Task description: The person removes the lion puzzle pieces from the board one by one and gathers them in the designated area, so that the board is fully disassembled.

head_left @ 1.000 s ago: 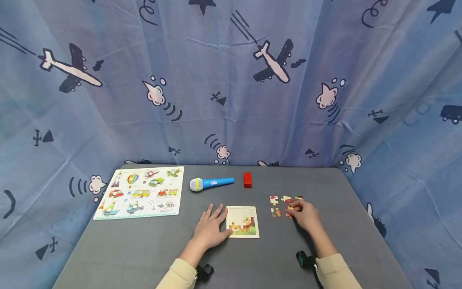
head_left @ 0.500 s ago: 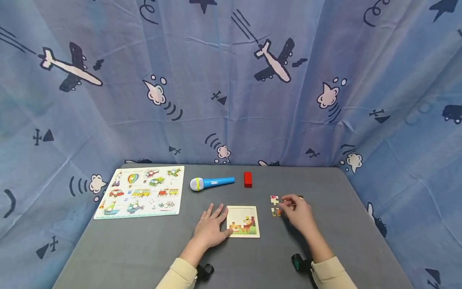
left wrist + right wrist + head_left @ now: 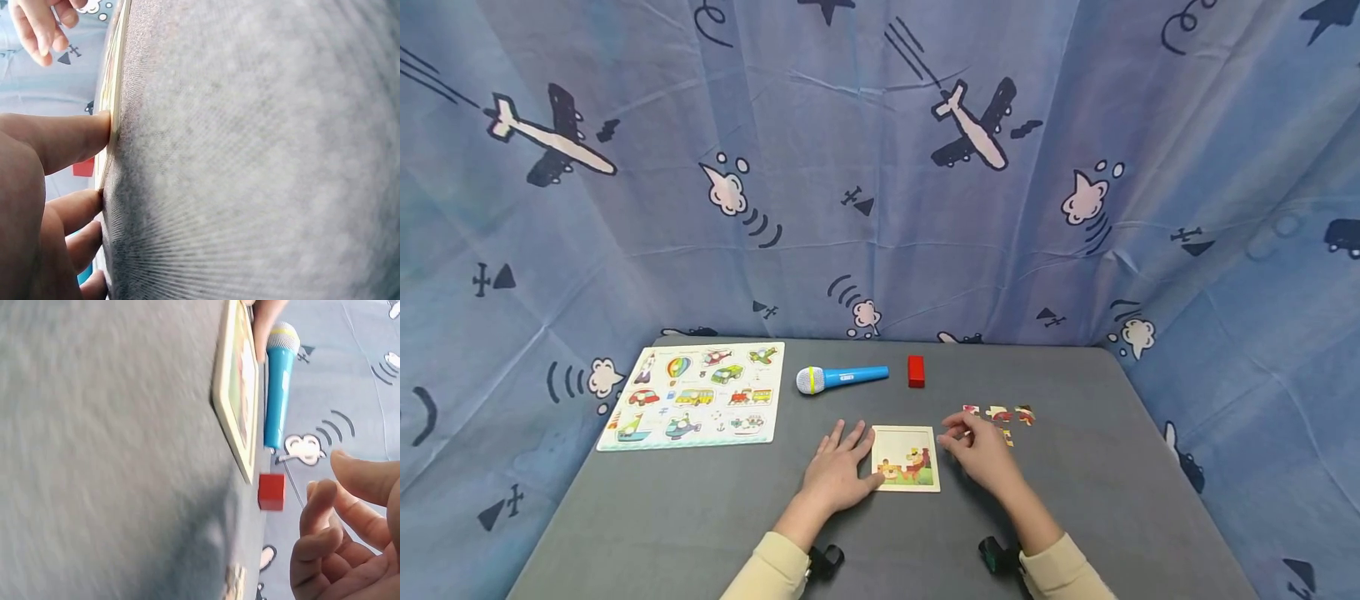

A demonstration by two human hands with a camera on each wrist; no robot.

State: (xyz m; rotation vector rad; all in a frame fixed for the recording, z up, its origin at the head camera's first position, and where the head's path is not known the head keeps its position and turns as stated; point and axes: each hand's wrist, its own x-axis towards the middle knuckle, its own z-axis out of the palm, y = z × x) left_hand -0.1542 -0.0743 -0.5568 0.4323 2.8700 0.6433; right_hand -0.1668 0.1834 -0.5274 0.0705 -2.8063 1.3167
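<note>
A small square wooden puzzle tray point(image 3: 904, 432) lies on the grey table, with animal picture pieces point(image 3: 913, 475) filling its lower part. Against its left side rests my left hand point(image 3: 837, 479), fingers spread, thumb and a fingertip touching the frame. Just beyond the tray's right edge hovers my right hand point(image 3: 981, 454), its fingers loosely bent; in the right wrist view no piece shows between thumb and fingers. Several loose jigsaw pieces point(image 3: 1000, 413) lie past that hand, which covers part of them.
A blue toy microphone point(image 3: 842, 379) and a red block point(image 3: 916, 372) lie behind the tray. A large vehicle picture board point(image 3: 692, 396) lies at the back left. A patterned blue curtain point(image 3: 865, 208) hangs behind and at the sides of the table.
My right hand has moved left from over the loose pieces to the tray's right edge, uncovering pieces on the right. My left hand and the tray stay where they were.
</note>
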